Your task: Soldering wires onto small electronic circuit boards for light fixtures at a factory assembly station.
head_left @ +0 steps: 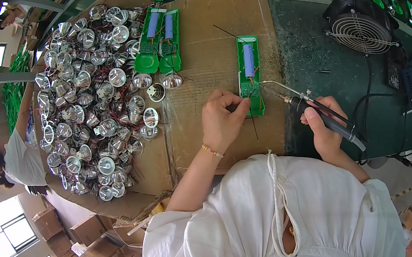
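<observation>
One green plastic casing [260, 107], long and shallow, lay on the brown cardboard sheet [194, 89] just beyond the hands, carrying one smooth blue cylindrical cell [248, 60] and one circuit board [249, 90]. From my distance I saw the left hand [225, 112] with thumb and fingertips pressed together beside the board; I could not tell what was between them. The right hand [323, 122] curled around one soldering iron [335, 127], dark-handled with a thin bent metal tube, its tip near the board. I counted two more green casings [171, 62] side by side, one cell in each. Dozens of shiny, cup-shaped reflectors [108, 127] made a heap at left, thin wires tangled among them. One black fan [361, 31] with a ringed wire grille stood on the dark green surface [300, 42].
</observation>
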